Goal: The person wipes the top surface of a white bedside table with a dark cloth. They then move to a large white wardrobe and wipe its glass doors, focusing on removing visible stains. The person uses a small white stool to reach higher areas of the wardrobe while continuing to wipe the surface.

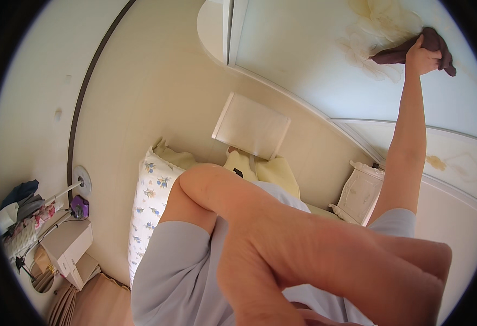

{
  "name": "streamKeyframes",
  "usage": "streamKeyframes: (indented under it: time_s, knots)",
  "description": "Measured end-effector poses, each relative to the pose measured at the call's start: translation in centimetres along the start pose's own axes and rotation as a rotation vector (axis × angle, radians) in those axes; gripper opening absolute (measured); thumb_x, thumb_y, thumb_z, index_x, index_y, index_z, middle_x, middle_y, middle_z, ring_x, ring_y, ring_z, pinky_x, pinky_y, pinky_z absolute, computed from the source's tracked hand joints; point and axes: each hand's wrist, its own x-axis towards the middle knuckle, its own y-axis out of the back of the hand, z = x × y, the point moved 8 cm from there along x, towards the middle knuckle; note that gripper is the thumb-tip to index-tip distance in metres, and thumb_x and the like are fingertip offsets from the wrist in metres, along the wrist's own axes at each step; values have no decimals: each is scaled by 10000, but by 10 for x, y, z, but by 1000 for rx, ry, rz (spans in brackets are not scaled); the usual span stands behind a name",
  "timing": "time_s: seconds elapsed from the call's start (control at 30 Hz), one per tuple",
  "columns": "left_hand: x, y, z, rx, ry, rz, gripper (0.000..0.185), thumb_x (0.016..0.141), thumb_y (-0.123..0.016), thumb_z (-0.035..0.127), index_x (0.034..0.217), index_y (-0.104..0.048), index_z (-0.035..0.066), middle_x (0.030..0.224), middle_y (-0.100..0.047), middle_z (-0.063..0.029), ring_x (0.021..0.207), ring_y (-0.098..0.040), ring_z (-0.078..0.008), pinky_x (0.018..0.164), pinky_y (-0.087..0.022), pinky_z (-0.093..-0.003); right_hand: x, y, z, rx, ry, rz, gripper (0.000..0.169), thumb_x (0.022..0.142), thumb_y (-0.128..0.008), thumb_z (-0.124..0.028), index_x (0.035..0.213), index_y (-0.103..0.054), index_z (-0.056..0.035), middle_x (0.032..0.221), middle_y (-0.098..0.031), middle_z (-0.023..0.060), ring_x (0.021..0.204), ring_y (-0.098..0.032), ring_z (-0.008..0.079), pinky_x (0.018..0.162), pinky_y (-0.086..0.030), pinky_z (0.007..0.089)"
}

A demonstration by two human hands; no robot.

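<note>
My right hand [424,58], at the end of an outstretched arm at the upper right, grips a bunched dark brown cloth [434,42]. The cloth lies against a frosted glass panel [303,45] with pale flower decoration. My left hand [324,252] looms very large and close to the camera at the lower middle, with the elbow bent. Its thumb side points downward; the fingertips are not visible, so what it touches cannot be told. Both arms come out of light grey sleeves.
A white flower-print pillow [140,228] and yellow fabric [279,173] lie below a pale box-shaped object [252,124]. Ornate white furniture [358,191] stands under the panel. At the left are a clothes rail [63,192] with garments, a white drawer cabinet [69,248] and a round mirror [43,279].
</note>
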Motion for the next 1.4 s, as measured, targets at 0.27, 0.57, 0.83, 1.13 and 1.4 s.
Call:
streamKeyframes:
  time_s: [0.27,0.57,0.83,1.13,1.4]
  knots:
    - [-6,6,31,2,-131,-30,481,1022,-505,458,1036,-686,12,968,-558,-121,709,-535,-123,569,-456,-230,-2,0,-3,-80,44,39,798,844,-710,-535,1175,-345,93,1262,-472,384,1213,-452,523,1020,-359,563]
    - [-7,-7,34,67,-190,-72,466,1018,-517,453,1017,-684,18,969,-549,-129,685,-536,-114,523,-458,-212,-1,3,-14,-95,68,71,782,863,-686,-549,1158,-347,92,1254,-488,359,1176,-505,528,939,-433,588]
    - [-9,-17,28,99,-242,-110,454,1015,-528,449,1000,-682,22,969,-540,-137,663,-538,-107,482,-459,-195,-1,8,-21,-31,81,121,726,842,-730,-501,1095,-395,92,1165,-573,336,1103,-563,516,888,-449,610]
    - [-27,4,15,117,-190,-114,512,1006,-519,494,986,-668,5,978,-548,-149,620,-537,-144,485,-477,-231,1,23,-35,7,51,161,683,838,-751,-442,1078,-423,107,1150,-571,356,1126,-544,521,917,-430,624]
    - [-1,79,29,517,153,-49,559,989,-518,555,999,-646,11,994,-572,-135,855,-536,-187,748,-444,-311,27,70,-100,308,25,233,432,786,-756,-222,1126,-632,13,1180,-612,228,1155,-532,437,948,-424,565]
